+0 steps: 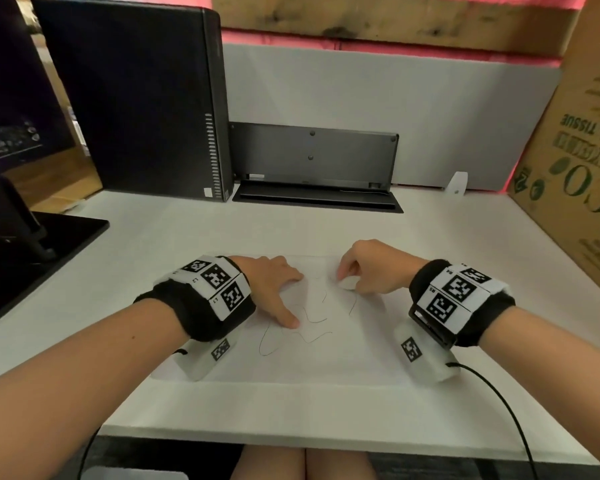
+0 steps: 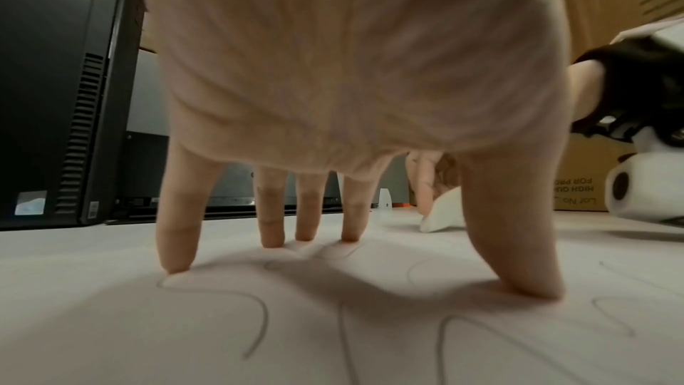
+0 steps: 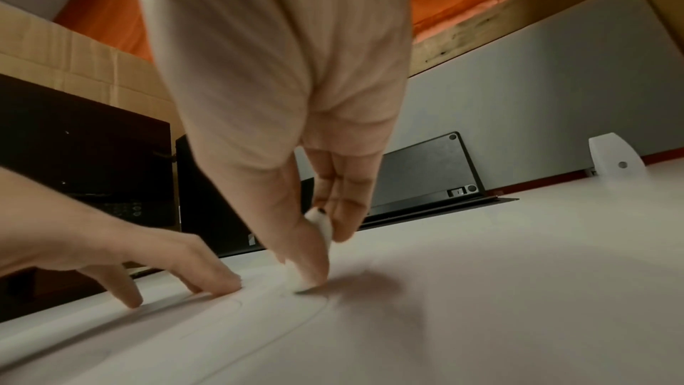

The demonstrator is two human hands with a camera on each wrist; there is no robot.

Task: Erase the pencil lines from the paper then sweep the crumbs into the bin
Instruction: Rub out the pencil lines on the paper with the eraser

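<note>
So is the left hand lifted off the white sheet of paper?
No, the left hand presses its spread fingers down on the white sheet of paper.

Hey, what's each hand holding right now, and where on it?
The right hand pinches a white eraser by its upper sides, its lower end on the paper. The left hand holds nothing; its spread fingertips press the paper.

Bare forearms carry black padded wristbands (image 1: 201,313) wrapped in white panels printed with black square markers (image 1: 454,289). White camera housings (image 1: 426,355) hang beneath, each trailing a thin black cable (image 1: 506,407).
</note>
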